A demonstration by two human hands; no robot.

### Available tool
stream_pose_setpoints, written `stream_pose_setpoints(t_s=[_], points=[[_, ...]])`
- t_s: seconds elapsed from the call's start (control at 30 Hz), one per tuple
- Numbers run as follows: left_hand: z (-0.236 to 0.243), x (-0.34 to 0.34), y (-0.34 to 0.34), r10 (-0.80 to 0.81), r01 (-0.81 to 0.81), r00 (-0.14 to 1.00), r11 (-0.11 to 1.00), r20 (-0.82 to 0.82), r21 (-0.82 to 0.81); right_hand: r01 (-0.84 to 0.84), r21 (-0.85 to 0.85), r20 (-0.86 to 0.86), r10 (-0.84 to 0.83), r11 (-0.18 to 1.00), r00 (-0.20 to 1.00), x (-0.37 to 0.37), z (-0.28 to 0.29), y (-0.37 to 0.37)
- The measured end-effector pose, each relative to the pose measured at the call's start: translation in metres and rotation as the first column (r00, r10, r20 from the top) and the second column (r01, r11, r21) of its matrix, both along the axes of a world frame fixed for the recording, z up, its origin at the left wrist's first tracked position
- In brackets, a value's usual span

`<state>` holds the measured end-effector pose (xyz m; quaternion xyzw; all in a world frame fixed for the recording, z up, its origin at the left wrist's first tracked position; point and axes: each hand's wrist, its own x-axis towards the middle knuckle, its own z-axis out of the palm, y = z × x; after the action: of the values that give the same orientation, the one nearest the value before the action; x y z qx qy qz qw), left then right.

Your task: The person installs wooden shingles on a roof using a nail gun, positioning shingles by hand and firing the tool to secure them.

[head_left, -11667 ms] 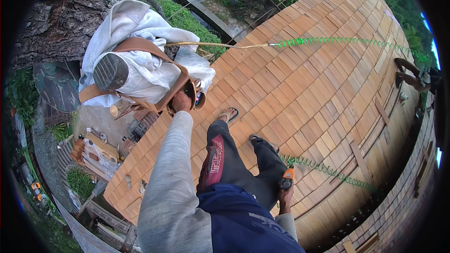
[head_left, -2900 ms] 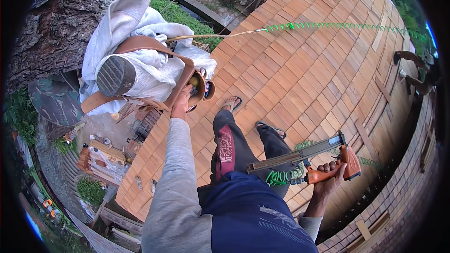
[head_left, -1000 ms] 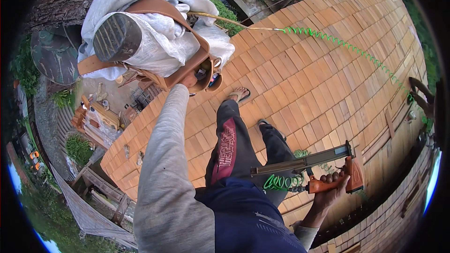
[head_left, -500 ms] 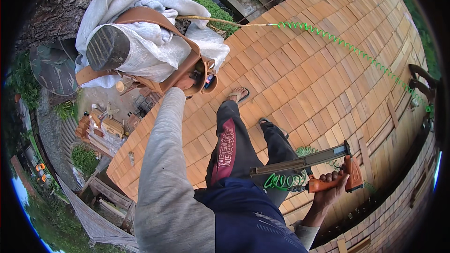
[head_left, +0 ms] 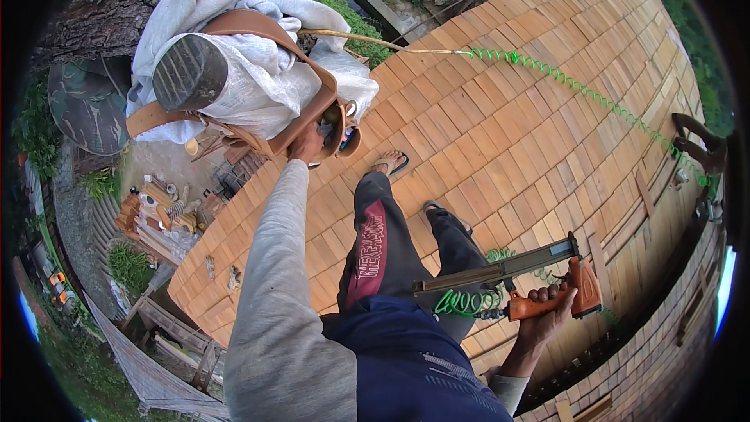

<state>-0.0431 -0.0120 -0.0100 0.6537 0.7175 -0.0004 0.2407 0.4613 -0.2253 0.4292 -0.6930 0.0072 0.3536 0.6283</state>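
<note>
The right hand (head_left: 544, 314) has its fingers (head_left: 539, 295) curled tight around the orange grip of a nail gun (head_left: 516, 280), at about four o'clock in the view. The tool's long grey magazine runs out toward nine o'clock, level above the person's thigh, and its orange head sits at the three o'clock end. A green coiled hose (head_left: 467, 302) bunches just under the magazine, touching the grip end; a second stretch of the same kind of green coil (head_left: 582, 94) crosses the shingles from twelve o'clock down toward three o'clock.

The left hand (head_left: 306, 145) reaches up toward eleven o'clock at the end of a grey sleeve (head_left: 269, 289). Its fingers press against the lower edge of a brown leather pouch (head_left: 320, 121) worn by a second person (head_left: 250, 70) in pale grey clothing; whether they are closed on the leather or only resting there, I cannot tell. That person's boot sole (head_left: 190, 72) faces the camera at ten o'clock, with a brown strap passing beside it.

Beneath both people lies a curved roof of reddish wooden shingles (head_left: 500, 133). The wearer's dark trousers carry a red panel with pale lettering (head_left: 369, 254) along the left thigh, and a sandalled foot (head_left: 389, 162) rests on the shingles near centre. Down at eight o'clock, well apart, small stacked boxes and timber pieces (head_left: 152, 215) sit on the ground.
</note>
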Motion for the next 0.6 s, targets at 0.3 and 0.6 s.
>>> stream_pose_setpoints(t_s=[0.3, 0.6], points=[[0.042, 0.007, 0.005, 0.808, -0.351, 0.131, 0.580, 0.575, -0.735, 0.016, 0.010, 0.019, -0.016, 1.000, 1.000, -0.013, 0.000, 0.006], [0.048, -0.001, 0.001, 0.795, -0.215, 0.136, 0.606, 0.590, -0.766, -0.018, 0.047, 0.014, 0.017, 0.999, 1.000, -0.018, 0.005, 0.001]])
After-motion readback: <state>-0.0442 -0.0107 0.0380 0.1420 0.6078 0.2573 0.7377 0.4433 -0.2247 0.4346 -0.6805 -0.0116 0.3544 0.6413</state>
